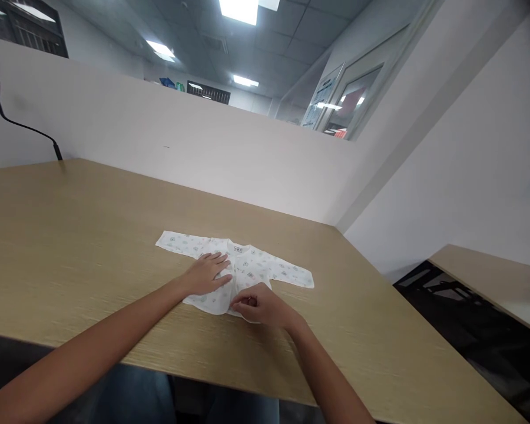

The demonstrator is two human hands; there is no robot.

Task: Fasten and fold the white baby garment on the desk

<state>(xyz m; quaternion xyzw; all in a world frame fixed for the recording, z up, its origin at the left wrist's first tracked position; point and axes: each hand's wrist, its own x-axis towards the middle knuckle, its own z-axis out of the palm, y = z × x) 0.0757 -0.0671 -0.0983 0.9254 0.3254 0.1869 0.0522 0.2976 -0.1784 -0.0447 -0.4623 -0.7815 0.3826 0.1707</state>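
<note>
A small white baby shirt with a faint print lies spread on the table, collar away from me and both sleeves stretched out sideways. My left hand rests flat on the shirt's left front, fingers spread. Near the lower hem, at the front opening, my right hand is closed in a pinch on the shirt's edge. Part of the right front and hem is hidden beneath that hand.
The wooden table reaches back to a low white partition. At the back left a black cable hangs down to the tabletop. Another wooden tabletop stands at the right, past a dark gap.
</note>
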